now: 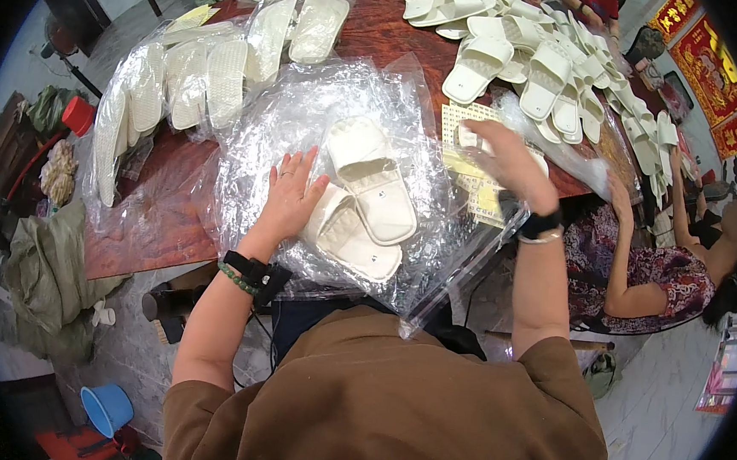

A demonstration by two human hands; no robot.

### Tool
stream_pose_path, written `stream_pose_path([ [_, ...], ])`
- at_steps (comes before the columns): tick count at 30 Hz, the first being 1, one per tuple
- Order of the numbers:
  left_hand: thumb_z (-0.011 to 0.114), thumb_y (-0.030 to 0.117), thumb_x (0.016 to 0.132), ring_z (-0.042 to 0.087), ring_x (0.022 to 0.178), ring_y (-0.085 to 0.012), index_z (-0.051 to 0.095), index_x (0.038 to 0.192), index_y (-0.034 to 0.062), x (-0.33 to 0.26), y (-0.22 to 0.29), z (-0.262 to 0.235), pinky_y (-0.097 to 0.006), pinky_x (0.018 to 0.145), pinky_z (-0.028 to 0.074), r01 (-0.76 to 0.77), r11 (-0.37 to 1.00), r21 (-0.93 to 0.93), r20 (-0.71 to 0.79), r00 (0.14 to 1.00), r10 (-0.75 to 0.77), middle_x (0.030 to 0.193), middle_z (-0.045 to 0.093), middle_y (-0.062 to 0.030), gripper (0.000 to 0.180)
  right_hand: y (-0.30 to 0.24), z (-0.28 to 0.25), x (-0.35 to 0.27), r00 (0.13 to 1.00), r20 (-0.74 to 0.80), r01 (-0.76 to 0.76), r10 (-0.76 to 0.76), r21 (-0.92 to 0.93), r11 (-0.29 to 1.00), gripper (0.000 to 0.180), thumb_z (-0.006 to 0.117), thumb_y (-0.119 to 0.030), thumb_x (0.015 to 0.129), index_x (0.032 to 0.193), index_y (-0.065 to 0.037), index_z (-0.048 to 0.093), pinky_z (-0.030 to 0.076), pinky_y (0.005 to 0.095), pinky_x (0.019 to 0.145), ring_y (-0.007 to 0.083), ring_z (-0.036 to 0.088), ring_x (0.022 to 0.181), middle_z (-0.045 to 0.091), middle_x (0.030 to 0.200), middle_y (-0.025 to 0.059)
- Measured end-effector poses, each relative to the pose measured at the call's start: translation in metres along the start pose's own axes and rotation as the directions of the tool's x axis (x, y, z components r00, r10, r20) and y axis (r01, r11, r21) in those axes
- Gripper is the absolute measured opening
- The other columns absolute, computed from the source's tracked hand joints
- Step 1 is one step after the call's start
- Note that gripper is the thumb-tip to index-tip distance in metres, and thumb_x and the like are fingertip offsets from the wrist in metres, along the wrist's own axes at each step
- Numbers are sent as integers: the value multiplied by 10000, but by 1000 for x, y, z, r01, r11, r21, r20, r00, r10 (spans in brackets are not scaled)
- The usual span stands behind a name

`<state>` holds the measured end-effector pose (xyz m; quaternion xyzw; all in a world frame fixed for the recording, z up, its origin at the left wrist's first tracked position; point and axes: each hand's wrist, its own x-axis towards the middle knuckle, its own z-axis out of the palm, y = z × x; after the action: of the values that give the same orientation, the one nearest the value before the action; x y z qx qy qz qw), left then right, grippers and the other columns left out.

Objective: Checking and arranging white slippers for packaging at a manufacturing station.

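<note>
A pair of cream-white slippers (pixel 381 198) lies on crumpled clear plastic film (pixel 261 120) in front of me, one overlapping the other. My left hand (pixel 290 195) is open, its fingers spread on the film beside the lower slipper. On the right, my right hand (pixel 509 154) reaches over yellow sticker sheets (pixel 483 200) with its fingers stretched out. A white item, which looks like another slipper, shows partly under that hand. My palm hides most of it, and no firm grip shows.
White slippers (pixel 546 76) are heaped at the far right. Bagged soles or slippers (pixel 187 80) lie at the far left of the reddish table (pixel 154 236). Another person's arm (pixel 619 248) touches a plastic roll at the right. Other people sit at the back.
</note>
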<state>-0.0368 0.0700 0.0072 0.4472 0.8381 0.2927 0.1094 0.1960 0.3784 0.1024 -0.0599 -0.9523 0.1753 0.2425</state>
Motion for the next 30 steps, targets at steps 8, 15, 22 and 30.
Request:
stream_pose_path([
  [8, 207, 487, 1088, 333, 1455, -294, 244, 1565, 25, 3, -20, -2, -358, 1199, 231, 112, 740, -663, 24, 991, -129, 1529, 398, -241, 666, -110, -102, -67, 708, 679, -476, 193, 258, 841, 147, 584, -78, 844, 906, 3, 690, 525, 323, 646, 246, 672, 682, 695, 771, 130],
  [15, 216, 418, 1102, 378, 1429, -255, 311, 1535, -10, 2, -27, -1, -337, 1192, 247, 116, 747, -654, 11, 989, -145, 1511, 444, -190, 617, -124, -21, -111, 700, 686, -390, 200, 131, 912, 210, 646, -97, 846, 1036, -11, 667, 520, 404, 636, 352, 644, 667, 651, 718, 154],
  [22, 234, 401, 1104, 393, 1422, -259, 330, 1521, -28, 3, -33, 5, -345, 1182, 278, 46, 748, -662, -31, 996, -89, 1502, 454, -191, 606, -144, 12, -102, 901, 280, -430, 331, 476, 767, 349, 684, -23, 869, 1208, -40, 603, 503, 293, 691, 206, 607, 825, 621, 999, 93],
  [30, 229, 427, 1094, 415, 1414, -262, 391, 1496, -11, -2, -25, 0, -394, 1232, 93, 80, 866, -493, -54, 991, -122, 1460, 515, -176, 616, -155, -6, -96, 978, 197, -73, 68, 19, 997, 286, 671, -107, 865, 1115, -3, 578, 523, 395, 853, 332, 638, 953, 640, 1035, 161],
])
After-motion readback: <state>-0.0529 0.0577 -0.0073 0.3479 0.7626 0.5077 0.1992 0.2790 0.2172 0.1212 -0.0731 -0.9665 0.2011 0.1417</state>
